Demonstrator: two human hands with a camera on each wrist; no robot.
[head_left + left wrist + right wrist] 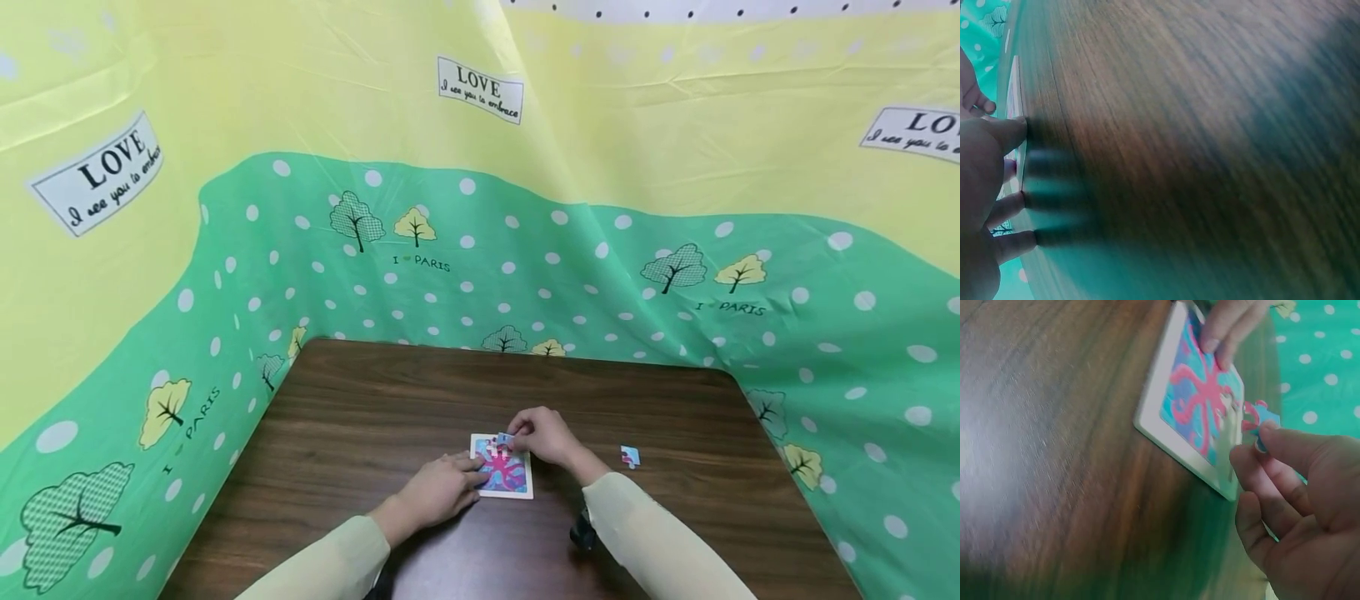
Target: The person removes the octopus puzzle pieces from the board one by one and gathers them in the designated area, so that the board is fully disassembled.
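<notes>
A square jigsaw board (506, 492) with a pale rim and a pink octopus on blue lies on the table. My left hand (438, 487) rests along its left side, fingers extended onto the picture; the left wrist view shows its fingers (1013, 245) spread at the board's edge. Between thumb and fingertips, my right hand (1310, 500) pinches a blue and pink puzzle piece (1265, 417) over the far part of the board. There, a pale unfilled gap (1229, 434) shows in the picture. Another puzzle piece (630, 456) lies on the table, right of the right hand.
The dark wooden table (360, 417) extends around the board. Green and yellow printed cloth (450, 217) hangs behind the table and along its sides. A small black object (582, 532) shows beside the right sleeve.
</notes>
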